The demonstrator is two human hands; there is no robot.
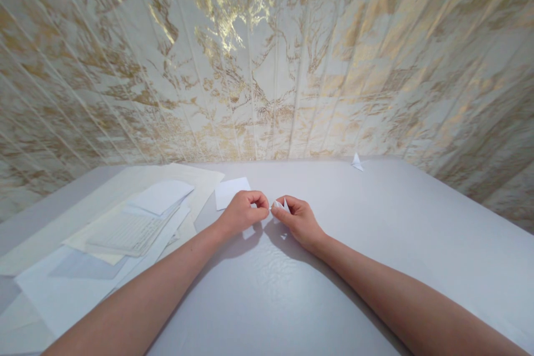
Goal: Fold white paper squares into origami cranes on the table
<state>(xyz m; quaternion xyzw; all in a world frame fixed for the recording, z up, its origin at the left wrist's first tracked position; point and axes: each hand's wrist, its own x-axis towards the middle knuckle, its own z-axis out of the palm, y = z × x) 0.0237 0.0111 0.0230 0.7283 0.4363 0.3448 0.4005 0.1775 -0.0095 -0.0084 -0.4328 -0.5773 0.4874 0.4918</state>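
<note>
A small white folded paper figure with pointed tips is held between the thumb and fingers of my right hand, just above the table. Facing it, my left hand is closed in a pinch on a thin tip at the figure's left side. Part of the paper is hidden behind my right fingers. Just behind my left hand lies a white paper sheet, flat on the table.
On the left of the pale table lies a spread of loose papers, including a handwritten sheet. A second small folded paper figure stands near the back edge at the right. Gold-patterned wallpaper rises behind.
</note>
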